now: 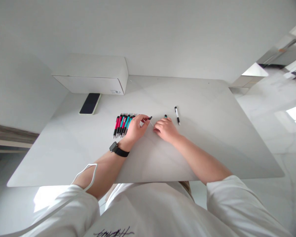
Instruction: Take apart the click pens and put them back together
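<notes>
My left hand [137, 127], with a watch on its wrist, is closed on a small black pen part [150, 118] between thumb and forefinger. A thin whitish stick [151, 124], like a pen refill, runs from beside that part to the fingertips of my right hand [166, 129], which pinch its lower end. The black and teal tip of a pen [165, 116] pokes out beyond my right hand; the rest of it is hidden. Left of my left hand lies a row of several pens [122, 125] in red, teal and black, its right end partly covered.
A white and black pen [177, 115] lies alone to the right. At the back left, a phone [90, 103] lies in front of a long white box [88, 85] by the wall. The pale table [212, 138] has rounded corners. A white cable [95, 174] loops over my left forearm.
</notes>
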### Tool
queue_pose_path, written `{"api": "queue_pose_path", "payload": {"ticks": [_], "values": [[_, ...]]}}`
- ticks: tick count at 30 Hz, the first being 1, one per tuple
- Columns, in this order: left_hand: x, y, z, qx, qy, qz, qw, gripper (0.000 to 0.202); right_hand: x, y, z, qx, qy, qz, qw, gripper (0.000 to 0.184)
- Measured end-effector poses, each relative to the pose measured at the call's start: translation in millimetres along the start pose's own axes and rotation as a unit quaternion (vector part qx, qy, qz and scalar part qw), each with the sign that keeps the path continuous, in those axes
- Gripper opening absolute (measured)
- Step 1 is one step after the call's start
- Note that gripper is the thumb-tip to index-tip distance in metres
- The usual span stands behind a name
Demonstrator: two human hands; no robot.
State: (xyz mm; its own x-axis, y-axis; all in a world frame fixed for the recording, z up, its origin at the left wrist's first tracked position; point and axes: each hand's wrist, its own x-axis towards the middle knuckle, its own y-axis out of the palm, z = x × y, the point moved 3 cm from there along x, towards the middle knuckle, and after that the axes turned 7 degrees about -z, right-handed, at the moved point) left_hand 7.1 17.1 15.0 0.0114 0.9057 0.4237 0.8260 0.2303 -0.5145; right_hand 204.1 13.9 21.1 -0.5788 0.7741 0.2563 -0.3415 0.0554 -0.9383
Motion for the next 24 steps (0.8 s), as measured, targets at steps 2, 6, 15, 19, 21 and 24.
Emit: {"api": "queue_pose_path", "payload": {"ticks": [2,6,15,19,21,24], "values": [[0,-0.2,0,-0.001,-0.001,0.001,1.0,0.015,0,1,2,-0.003,0.008,0.006,1.0,0.017],[1,-1.1,0,-0.001,0.001,-0.001,1.0,0.014,-2,0,5,-0.023,0.038,0.006,0.999,0.036],[2,-10.5,0,0.011,-0.017,-0.062,0.998,0.014,-7,-3,-2,-0.019,0.059,-0.008,0.998,0.04],[3,-12.8,0,0.0,-0.024,-0.068,0.997,0.018,-7,-18,-11,0.138,0.102,-0.146,0.974,0.025],[3,-12.0,-2,-0.003,-0.006,-0.053,0.999,0.024,-8,-24,-15,0.24,0.137,-0.222,0.935,0.019],[2,-9.5,-10,-0.005,0.028,-0.014,1.0,0.026,-8,-23,-20,0.373,0.192,-0.267,0.868,0.026]]}}
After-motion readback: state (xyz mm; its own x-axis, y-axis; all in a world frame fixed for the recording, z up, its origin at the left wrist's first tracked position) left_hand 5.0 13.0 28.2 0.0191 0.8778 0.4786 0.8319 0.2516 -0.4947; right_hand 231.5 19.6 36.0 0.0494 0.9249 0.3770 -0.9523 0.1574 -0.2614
